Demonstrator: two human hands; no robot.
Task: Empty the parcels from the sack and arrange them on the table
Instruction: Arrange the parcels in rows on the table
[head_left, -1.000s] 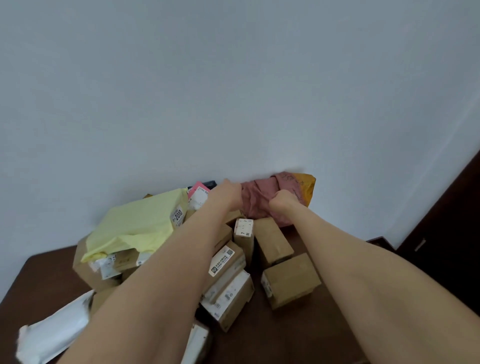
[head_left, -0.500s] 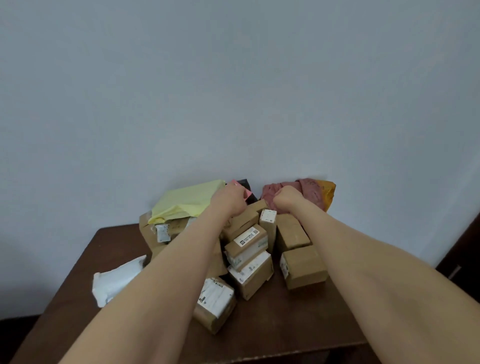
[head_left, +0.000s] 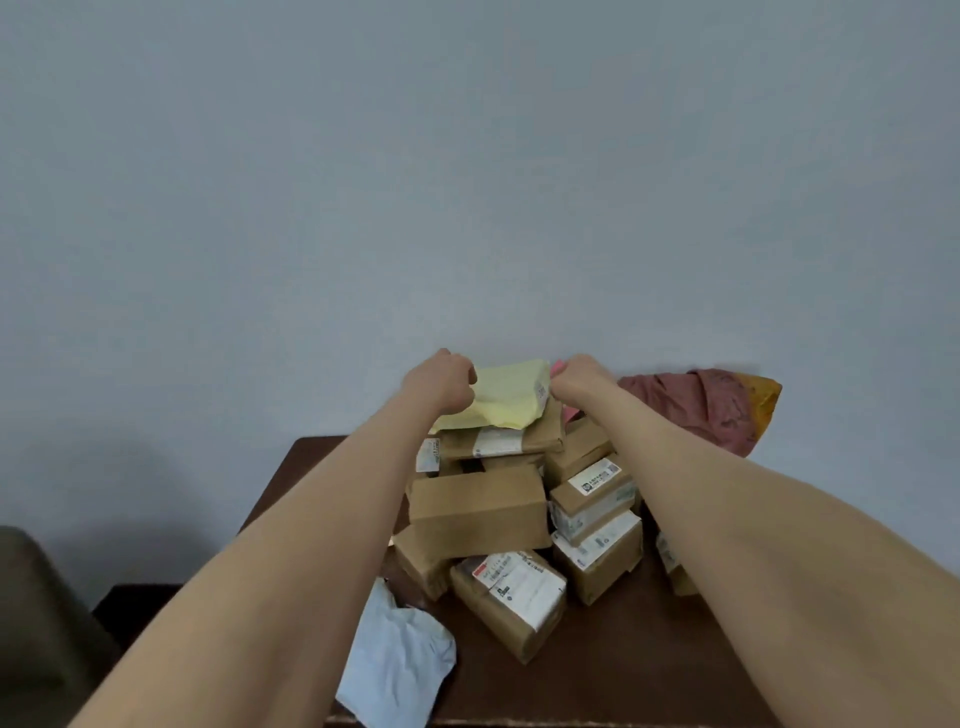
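A pale yellow soft parcel lies on top of a heap of brown cardboard parcels on the dark wooden table. My left hand grips the yellow parcel's left end and my right hand grips its right end. The crumpled reddish sack, with an orange patch at its far right, lies against the wall behind the heap, apart from both hands. A white soft mailer rests near the table's front left edge.
A plain grey wall rises directly behind the table. Labelled boxes are stacked at the heap's right side. Something dark and rounded stands low at the far left, beside a dark low surface.
Both hands left the reddish sack and moved left onto the yellow parcel. The view shifted, so the table and heap now appear further right and lower.
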